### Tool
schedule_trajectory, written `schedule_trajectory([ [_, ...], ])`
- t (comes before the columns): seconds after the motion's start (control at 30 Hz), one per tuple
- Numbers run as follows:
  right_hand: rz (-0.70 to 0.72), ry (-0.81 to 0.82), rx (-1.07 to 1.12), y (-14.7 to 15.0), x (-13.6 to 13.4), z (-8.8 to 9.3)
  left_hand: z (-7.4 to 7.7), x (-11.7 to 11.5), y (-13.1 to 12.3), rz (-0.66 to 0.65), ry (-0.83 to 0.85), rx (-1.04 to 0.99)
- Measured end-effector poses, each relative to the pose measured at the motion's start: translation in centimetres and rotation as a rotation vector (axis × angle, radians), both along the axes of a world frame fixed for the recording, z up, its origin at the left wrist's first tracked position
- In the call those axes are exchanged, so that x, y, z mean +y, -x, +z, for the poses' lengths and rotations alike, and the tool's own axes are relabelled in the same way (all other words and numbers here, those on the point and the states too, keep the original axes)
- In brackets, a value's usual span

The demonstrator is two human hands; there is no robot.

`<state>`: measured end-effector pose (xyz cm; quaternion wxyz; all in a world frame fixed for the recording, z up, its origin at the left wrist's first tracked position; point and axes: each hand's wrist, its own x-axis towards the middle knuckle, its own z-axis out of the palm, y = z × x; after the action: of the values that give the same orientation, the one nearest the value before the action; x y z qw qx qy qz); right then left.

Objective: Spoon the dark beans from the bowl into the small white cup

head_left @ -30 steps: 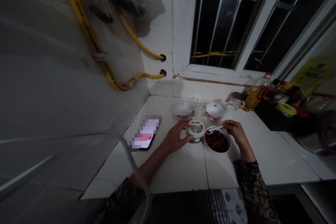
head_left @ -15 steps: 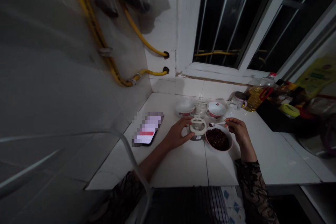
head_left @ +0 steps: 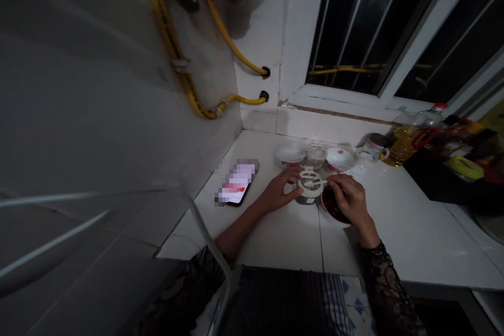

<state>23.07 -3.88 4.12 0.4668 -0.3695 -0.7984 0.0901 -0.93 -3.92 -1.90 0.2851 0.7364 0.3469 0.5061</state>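
My left hand grips the side of a small clear jar with a white ring-shaped rim, thumb and fingers on either side of it. In my right hand a small white spoon is pinched by its handle, and its bowl lies over the jar's opening. Just right of the jar stands a bowl of dark red chili sauce, partly hidden beneath my right hand. What is inside the jar is hard to make out.
Behind the jar stand a white bowl, a second clear jar and a flowered bowl. A lit phone lies at left. An oil bottle and a black condiment box stand at right. A pale cable crosses in front.
My right hand has moved the spoon left, from above the chili bowl to over the jar. My left hand still holds the jar. The view has shifted slightly.
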Motion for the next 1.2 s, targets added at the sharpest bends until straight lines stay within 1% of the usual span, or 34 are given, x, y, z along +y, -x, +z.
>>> schedule_trajectory([
  [0.07,-0.053,0.006,0.066,-0.3,0.2,-0.2,0.3,0.2,0.3,-0.051,0.077,-0.043],
  [0.17,-0.114,0.060,0.180,-1.1,0.6,-0.5,0.9,0.4,0.9,-0.115,0.168,-0.067],
  [0.3,-0.135,0.117,0.254,-1.5,0.7,-0.7,1.8,0.9,1.7,-0.177,0.228,-0.036],
  [0.47,-0.139,0.104,0.279,-1.6,0.5,-0.5,2.9,1.7,2.7,-0.271,0.281,0.031],
  [0.53,-0.141,0.105,0.300,-1.6,0.6,-0.5,3.3,1.7,2.8,-0.284,0.305,0.057],
  [0.63,-0.136,0.118,0.359,-1.9,0.8,-0.5,3.6,1.3,2.5,-0.253,0.319,0.097],
  [0.73,-0.141,0.138,0.423,-2.5,0.9,-0.4,3.4,0.5,1.6,-0.158,0.238,0.146],
  [0.83,-0.177,0.128,0.474,-3.6,1.1,-0.2,2.5,-0.4,0.4,-0.002,0.083,0.160],
  [0.93,-0.229,0.130,0.439,-5.2,1.4,0.0,1.5,-0.8,-0.3,0.076,-0.009,0.145],
  [1.03,-0.270,0.158,0.332,-6.3,1.6,0.0,0.8,-0.8,-0.4,0.076,-0.042,0.131],
  [1.1,-0.278,0.184,0.259,-6.4,1.5,-0.1,0.5,-0.7,-0.3,0.062,-0.057,0.127],
  [1.2,-0.220,0.280,0.143,-5.6,1.3,-0.3,0.1,-0.4,-0.2,0.053,-0.080,0.117],
])
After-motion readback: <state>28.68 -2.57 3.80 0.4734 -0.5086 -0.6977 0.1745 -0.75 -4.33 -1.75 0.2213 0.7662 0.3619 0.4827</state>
